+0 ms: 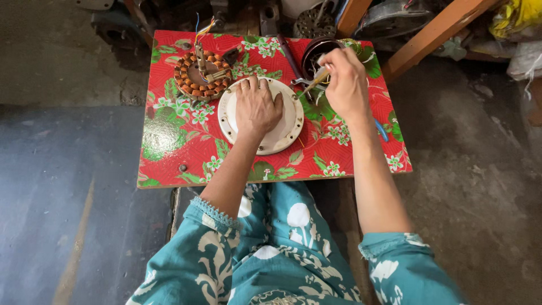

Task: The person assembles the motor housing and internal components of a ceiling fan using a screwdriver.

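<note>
your left hand (258, 105) lies flat and open on the white round cover (261, 116) at the centre of the red floral table (169, 152), pinning it. your right hand (345, 82) pinches a thin tool (314, 83) at the cover's upper right rim. judging by this, you're working that edge; keep the cover steady. the copper-wound stator (202, 74) sits upper left.

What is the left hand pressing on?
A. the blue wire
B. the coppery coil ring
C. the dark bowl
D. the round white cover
D: the left hand lies flat, fingers spread, on the round white cover in the middle of the red table; the coil ring sits apart, to the cover's left.
</note>
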